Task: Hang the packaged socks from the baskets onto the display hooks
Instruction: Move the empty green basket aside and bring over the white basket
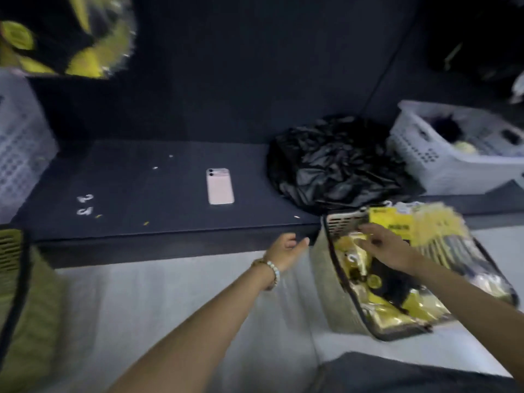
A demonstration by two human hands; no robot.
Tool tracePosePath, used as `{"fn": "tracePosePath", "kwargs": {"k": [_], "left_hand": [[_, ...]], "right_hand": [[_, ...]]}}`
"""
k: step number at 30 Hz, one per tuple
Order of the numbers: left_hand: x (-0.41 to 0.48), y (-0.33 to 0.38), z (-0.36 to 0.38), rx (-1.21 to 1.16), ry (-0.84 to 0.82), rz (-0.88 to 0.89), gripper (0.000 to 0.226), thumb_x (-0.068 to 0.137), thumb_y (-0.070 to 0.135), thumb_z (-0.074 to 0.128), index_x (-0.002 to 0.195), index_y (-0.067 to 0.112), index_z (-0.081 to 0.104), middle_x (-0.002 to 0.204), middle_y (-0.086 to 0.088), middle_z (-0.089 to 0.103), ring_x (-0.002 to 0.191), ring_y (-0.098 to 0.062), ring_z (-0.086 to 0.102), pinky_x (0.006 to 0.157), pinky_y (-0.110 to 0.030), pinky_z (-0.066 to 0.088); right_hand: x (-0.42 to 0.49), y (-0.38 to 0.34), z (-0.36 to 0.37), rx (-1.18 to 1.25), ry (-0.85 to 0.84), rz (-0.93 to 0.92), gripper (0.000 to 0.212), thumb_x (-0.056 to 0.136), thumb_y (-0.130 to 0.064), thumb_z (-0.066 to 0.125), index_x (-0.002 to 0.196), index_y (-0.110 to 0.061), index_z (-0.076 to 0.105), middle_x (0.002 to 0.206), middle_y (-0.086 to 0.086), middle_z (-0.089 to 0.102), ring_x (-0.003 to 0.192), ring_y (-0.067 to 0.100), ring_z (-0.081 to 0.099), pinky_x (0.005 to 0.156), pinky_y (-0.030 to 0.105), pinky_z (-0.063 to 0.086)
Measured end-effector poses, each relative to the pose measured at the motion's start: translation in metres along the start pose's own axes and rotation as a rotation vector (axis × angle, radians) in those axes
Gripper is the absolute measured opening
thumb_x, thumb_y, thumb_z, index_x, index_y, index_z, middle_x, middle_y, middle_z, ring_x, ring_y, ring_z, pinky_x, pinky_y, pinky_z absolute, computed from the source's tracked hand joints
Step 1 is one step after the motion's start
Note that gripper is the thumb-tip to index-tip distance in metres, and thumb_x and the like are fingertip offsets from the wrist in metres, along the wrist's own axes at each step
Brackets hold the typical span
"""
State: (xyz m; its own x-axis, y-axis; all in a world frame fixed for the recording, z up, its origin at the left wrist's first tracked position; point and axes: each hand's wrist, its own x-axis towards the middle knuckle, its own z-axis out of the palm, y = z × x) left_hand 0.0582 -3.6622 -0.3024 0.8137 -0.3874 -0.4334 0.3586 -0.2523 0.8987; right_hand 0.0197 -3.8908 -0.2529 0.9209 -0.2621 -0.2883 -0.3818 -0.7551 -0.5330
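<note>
A basket (pixel 340 222) on the floor at lower right holds yellow-and-black packaged socks (pixel 377 296). A fanned stack of sock packs (pixel 425 231) lies across its far rim. My right hand (pixel 382 245) reaches into the basket and touches the stack's lower edge; blur hides whether the fingers grip it. My left hand (pixel 286 248), with a bead bracelet on the wrist, hovers open just left of the basket, holding nothing. More sock packs (pixel 71 38) hang at the upper left against the dark display wall.
A dark low shelf (pixel 141 194) carries a pink phone (pixel 219 186), loose white hooks (pixel 85 205) and a crumpled black bag (pixel 337 163). A white basket (pixel 442 163) sits at right, another white basket (pixel 19 143) at left, a green basket (pixel 17 293) lower left.
</note>
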Motion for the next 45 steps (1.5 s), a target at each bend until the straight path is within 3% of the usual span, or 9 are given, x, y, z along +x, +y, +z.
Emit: {"fn": "tracePosePath", "kwargs": {"k": [4,10,16,22,30,37,40,42,45], "left_hand": [[0.03,-0.016,0.091,0.028,-0.164,-0.16,0.053,0.091,0.047,0.049,0.127,0.008,0.046,0.126,-0.006,0.054,0.113,-0.027,0.057,0.088,-0.032,0.046],[0.047,-0.029,0.134,-0.152,-0.016,-0.274,0.026,0.094,0.032,0.052,0.086,0.007,0.057,0.092,-0.013,0.066,0.067,-0.02,0.064,0.057,-0.03,0.056],[0.036,-0.032,0.117,-0.21,-0.026,-0.277,0.025,0.093,0.028,0.054,0.095,0.003,0.056,0.095,-0.016,0.065,0.091,-0.034,0.067,0.081,-0.045,0.055],[-0.002,-0.058,0.041,-0.165,0.065,-0.257,0.025,0.095,0.029,0.048,0.091,0.007,0.059,0.075,-0.004,0.063,0.066,-0.015,0.061,0.051,-0.019,0.054],[-0.099,-0.112,-0.129,0.101,0.349,-0.309,0.039,0.095,0.039,0.044,0.08,0.009,0.064,0.072,-0.007,0.067,0.066,-0.021,0.063,0.058,-0.024,0.052],[-0.175,-0.135,-0.227,0.087,0.655,-0.301,0.044,0.097,0.023,0.045,0.057,0.009,0.055,0.032,0.006,0.051,0.029,-0.003,0.051,0.033,-0.009,0.036],[-0.187,-0.136,-0.251,0.028,0.676,-0.364,0.051,0.098,0.033,0.042,0.061,0.002,0.059,0.046,-0.003,0.058,0.04,-0.014,0.056,0.047,-0.018,0.047],[-0.187,-0.132,-0.26,0.202,0.674,-0.406,0.047,0.097,0.04,0.04,0.097,-0.002,0.063,0.085,-0.017,0.066,0.079,-0.027,0.063,0.075,-0.029,0.048],[-0.179,-0.114,-0.26,0.582,0.699,-0.201,0.06,0.094,0.042,0.044,0.14,0.004,0.032,0.139,-0.016,0.042,0.127,-0.029,0.042,0.104,-0.035,0.034]], "right_hand": [[-0.025,0.08,-0.007,-0.194,0.029,-0.028,0.048,0.089,-0.026,0.064,0.133,-0.009,0.053,0.144,0.009,0.045,0.136,0.024,0.038,0.11,0.03,0.028],[-0.025,0.116,0.014,-0.646,-0.026,-0.303,0.059,0.094,-0.054,0.042,0.148,-0.035,0.026,0.161,-0.007,0.005,0.148,0.015,-0.005,0.118,0.031,-0.008],[-0.009,0.105,0.008,-0.676,-0.037,-0.327,0.059,0.096,-0.05,0.042,0.15,-0.034,0.021,0.161,-0.007,0.002,0.148,0.013,-0.005,0.117,0.031,-0.008],[-0.018,0.051,0.053,-0.651,-0.12,-0.528,0.059,0.096,-0.055,0.035,0.15,-0.033,0.024,0.161,-0.007,0.001,0.148,0.012,-0.006,0.117,0.031,-0.01],[-0.035,-0.053,0.118,-0.488,-0.064,-0.835,0.055,0.097,-0.055,0.034,0.146,-0.032,0.035,0.159,-0.011,0.014,0.147,0.006,-0.003,0.119,0.03,-0.01],[-0.068,-0.155,0.209,-0.286,-0.115,-0.918,0.058,0.094,-0.061,0.028,0.143,-0.033,0.039,0.159,-0.013,0.012,0.146,0.003,-0.009,0.117,0.03,-0.014],[-0.077,-0.179,0.227,-0.242,-0.124,-0.906,0.053,0.095,-0.058,0.035,0.143,-0.034,0.038,0.158,-0.015,0.013,0.145,0.002,-0.008,0.119,0.033,-0.01],[-0.08,-0.19,0.229,-0.194,-0.145,-0.897,0.053,0.095,-0.054,0.043,0.143,-0.032,0.038,0.158,-0.014,0.014,0.146,0.004,-0.003,0.121,0.037,-0.003],[-0.086,-0.197,0.22,-0.01,-0.15,-0.811,0.058,0.091,-0.046,0.057,0.143,-0.03,0.037,0.156,-0.015,0.017,0.144,0.002,0.006,0.118,0.029,0.008]]}}
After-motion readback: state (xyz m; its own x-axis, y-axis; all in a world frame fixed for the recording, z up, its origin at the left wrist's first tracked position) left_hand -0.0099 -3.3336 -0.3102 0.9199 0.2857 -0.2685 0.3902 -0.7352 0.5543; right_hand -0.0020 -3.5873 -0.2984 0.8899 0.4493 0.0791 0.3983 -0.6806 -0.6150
